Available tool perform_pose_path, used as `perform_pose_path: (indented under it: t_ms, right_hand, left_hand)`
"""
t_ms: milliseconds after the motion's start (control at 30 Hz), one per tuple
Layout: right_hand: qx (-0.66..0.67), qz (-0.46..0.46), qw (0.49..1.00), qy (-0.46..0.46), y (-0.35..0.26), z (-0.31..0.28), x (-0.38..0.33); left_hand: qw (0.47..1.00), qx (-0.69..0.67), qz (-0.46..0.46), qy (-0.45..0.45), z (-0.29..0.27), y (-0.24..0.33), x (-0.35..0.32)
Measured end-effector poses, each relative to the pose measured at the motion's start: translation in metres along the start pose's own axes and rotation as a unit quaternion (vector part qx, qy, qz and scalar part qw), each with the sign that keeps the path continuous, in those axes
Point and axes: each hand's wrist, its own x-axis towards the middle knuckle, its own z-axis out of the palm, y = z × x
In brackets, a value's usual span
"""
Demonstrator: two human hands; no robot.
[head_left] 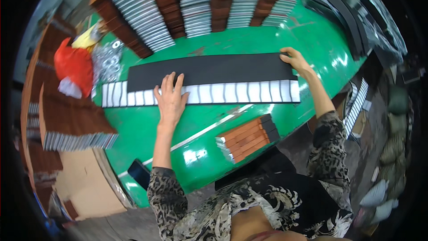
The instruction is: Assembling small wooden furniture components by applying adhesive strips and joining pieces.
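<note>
A long black strip (209,70) lies across a green table (276,40), partly covering a row of white rectangular pieces (236,93) set side by side on another black strip. My left hand (170,99) rests flat, fingers spread, on the row and the lower edge of the black strip. At the strip's right end, my right hand (294,60) has its fingers on the corner. Near the table's front edge sits a small block of brown and black pieces (247,136).
Stacks of brown and silvery pieces (178,4) line the far side of the table. A red bag (73,64) and a heap of small metal parts (107,60) lie at the left, with more brown stacks (71,116). Black strips (343,9) are piled at the far right.
</note>
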Motion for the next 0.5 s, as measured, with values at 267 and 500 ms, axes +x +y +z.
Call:
perform_pose_path:
  t_ms: [267,500]
  right_hand:
    - [-0.003,-0.012,0.998,-0.063,0.009,-0.007,0.01]
    - [0.079,-0.053,0.987,-0.13,0.015,-0.007,0.025]
  left_hand:
    - [0.991,0.055,0.018,-0.118,0.032,0.007,0.058]
    - [0.98,0.093,0.001,-0.175,0.018,0.025,0.057]
